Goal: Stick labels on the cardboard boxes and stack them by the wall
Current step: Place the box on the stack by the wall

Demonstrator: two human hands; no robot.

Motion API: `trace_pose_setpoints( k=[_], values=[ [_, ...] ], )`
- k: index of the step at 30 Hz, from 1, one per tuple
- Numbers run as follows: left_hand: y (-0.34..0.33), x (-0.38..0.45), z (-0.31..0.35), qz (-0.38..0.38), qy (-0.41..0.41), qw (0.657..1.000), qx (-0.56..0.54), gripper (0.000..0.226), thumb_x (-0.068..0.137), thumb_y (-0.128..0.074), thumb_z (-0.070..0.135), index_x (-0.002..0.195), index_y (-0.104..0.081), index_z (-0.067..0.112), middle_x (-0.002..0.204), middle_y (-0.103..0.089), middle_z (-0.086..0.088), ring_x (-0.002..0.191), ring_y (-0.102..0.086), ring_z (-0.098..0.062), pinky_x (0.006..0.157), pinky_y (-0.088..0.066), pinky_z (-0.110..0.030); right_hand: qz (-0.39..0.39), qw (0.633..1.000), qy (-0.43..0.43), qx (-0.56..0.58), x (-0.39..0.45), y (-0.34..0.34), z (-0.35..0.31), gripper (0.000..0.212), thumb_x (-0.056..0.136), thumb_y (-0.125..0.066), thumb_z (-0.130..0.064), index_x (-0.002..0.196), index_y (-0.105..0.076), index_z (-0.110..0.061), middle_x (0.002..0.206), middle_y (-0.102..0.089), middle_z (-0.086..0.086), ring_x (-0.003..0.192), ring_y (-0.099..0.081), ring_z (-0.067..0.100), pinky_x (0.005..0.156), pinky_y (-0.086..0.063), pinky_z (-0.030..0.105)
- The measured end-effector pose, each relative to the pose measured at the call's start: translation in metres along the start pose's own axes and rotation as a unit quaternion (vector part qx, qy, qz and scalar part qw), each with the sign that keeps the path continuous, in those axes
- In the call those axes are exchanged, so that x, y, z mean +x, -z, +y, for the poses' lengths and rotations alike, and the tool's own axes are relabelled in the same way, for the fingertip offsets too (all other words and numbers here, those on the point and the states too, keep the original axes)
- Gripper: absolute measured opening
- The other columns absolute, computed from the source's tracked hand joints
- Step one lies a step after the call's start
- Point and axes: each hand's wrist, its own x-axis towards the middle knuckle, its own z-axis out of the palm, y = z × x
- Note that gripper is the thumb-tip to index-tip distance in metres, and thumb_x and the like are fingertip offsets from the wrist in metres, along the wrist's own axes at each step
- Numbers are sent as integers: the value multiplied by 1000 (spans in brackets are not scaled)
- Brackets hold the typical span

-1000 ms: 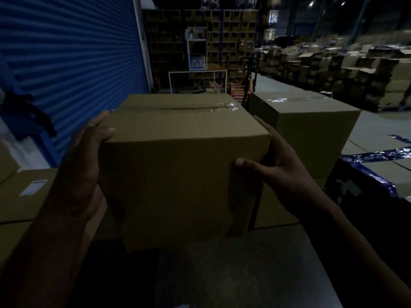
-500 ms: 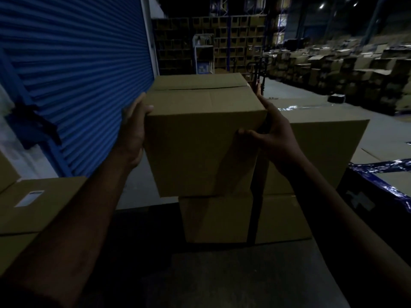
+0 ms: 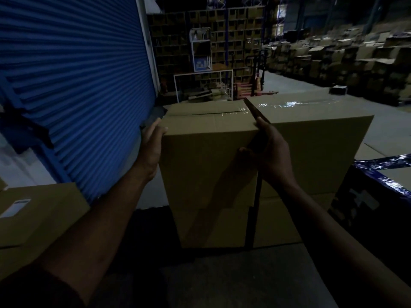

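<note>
A taped brown cardboard box [image 3: 206,156] rests on top of a lower box [image 3: 213,227] in front of me. My left hand [image 3: 151,150] presses flat on its left side. My right hand [image 3: 269,154] grips its right front edge, wedged in the narrow gap beside the neighbouring stack. That taller stack [image 3: 311,152] stands immediately right, its top sealed with shiny tape. No label shows on the faces of the held box that I can see.
A blue roller shutter [image 3: 77,85] fills the left. A box bearing a white label [image 3: 15,207] sits at lower left. A dark pallet wrapped in blue film [image 3: 378,192] is on the right. Racks, a pallet jack [image 3: 255,85] and many boxes stand behind.
The box has come down from chest height and forward onto the lower box, level with the right stack. Both hands stayed on its sides.
</note>
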Motion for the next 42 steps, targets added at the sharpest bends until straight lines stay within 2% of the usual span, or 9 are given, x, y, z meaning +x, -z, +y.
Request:
trace_pose_setpoints(
  k=[6,11,17,25,28,30,34,38,42],
  values=[
    [7,2,-19,-6,24,999,-38,90,79,-47,87,154,-35,38,156,-41,9,142,-39,-12,120,-29,-49,39,999,26,-18,-4,-7,11,77,77,-79,-16,144,-41,-20,145,-42,-2,133,-41,13,107,-46,37],
    [-1,-11,-29,12,38,998,-49,88,81,-33,87,156,-23,41,163,-27,8,147,-30,-12,122,-24,-50,87,996,18,-32,-8,-13,17,80,78,-80,-17,146,-38,-18,140,-43,1,129,-43,12,106,-46,35],
    [10,17,-32,20,65,997,-47,103,68,-44,97,154,-32,42,159,-37,11,143,-38,-11,119,-30,-48,95,994,25,-40,1,-20,14,75,79,-77,-15,145,-40,-17,138,-44,3,126,-41,9,104,-40,25],
    [9,0,-46,16,66,996,-54,96,76,-34,94,156,-26,40,160,-33,11,145,-35,-10,121,-26,-47,90,994,10,-59,-22,-31,33,73,82,-76,-17,145,-39,-17,137,-45,3,124,-44,10,98,-41,19],
    [5,-12,-57,43,90,992,-83,80,92,-20,81,156,-32,34,151,-47,10,135,-47,-10,115,-36,-38,92,992,-1,-84,-48,-42,44,63,86,-73,-22,141,-44,-13,132,-50,5,119,-49,12,94,-44,22],
    [3,-27,-74,54,122,987,-87,75,97,-12,72,150,-44,30,141,-56,8,127,-54,-12,109,-41,-32,84,992,-22,-89,-74,-51,58,56,90,-69,-25,139,-46,-13,128,-53,2,115,-51,11,92,-45,22],
    [11,-58,-125,41,244,965,-85,95,74,-22,96,137,-60,34,135,-63,2,125,-57,-23,111,-42,-44,51,989,-100,-96,-134,-72,92,50,91,-66,-28,137,-49,-15,127,-57,1,112,-54,12,90,-44,23],
    [17,-73,-170,6,306,948,-90,114,58,-36,105,150,-42,37,147,-54,3,128,-55,-21,108,-43,-43,-15,980,-185,-74,-177,-93,114,56,90,-67,-24,141,-46,-10,130,-56,5,107,-54,11,85,-38,17],
    [12,-76,-173,-3,297,950,-92,120,55,-39,105,153,-37,36,148,-52,4,128,-55,-19,104,-43,-38,-66,970,-229,-41,-185,-104,129,70,85,-71,-22,146,-38,-7,142,-49,8,128,-49,22,104,-44,39]
  ],
)
